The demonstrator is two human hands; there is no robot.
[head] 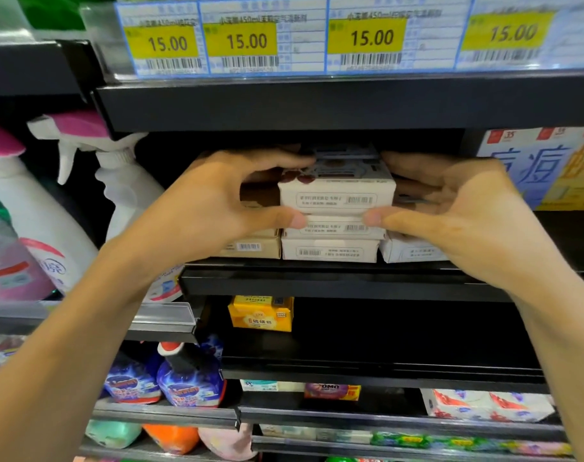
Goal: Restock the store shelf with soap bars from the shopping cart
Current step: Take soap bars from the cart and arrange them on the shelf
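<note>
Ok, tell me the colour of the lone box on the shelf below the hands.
Yellow box, head view.

1. The brown cardboard soap box (259, 195) at centre frame is mostly hidden behind the left hand (214, 201).
2. The white soap box (412, 250) at lower right of the stack is partly covered by the right hand (450, 208).
3. Small print on the yellow price labels (247, 41) along the top is blurred.
4. The blue-and-white printed package (547, 168) is cut off by the right edge.
</note>
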